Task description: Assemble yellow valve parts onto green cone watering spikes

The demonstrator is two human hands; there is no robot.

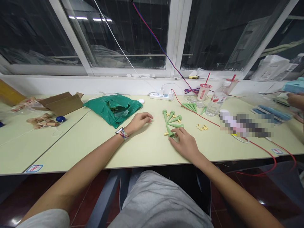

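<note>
Several green plant watering spikes (175, 118) lie fanned out on the table, their pointed ends together, some with small yellow valves at their wide ends. My right hand (186, 144) has its thumb and fingers closed around the wide end of the nearest green watering spike (169, 130). A yellow valve (166, 134) sticks out from that spike's left side. Left of the fan, my left hand (139, 123) rests on the table, fingers loosely bent and holding nothing. Loose yellow valves (203, 127) are scattered to the right of my right hand.
A green plastic bag (102, 109) lies behind my left hand. More green spikes (190, 107) lie at the back, near a water bottle (215, 101) and a cup (203, 92). A red cable (209, 120) crosses the table. Another person's hand (295, 100) shows far right.
</note>
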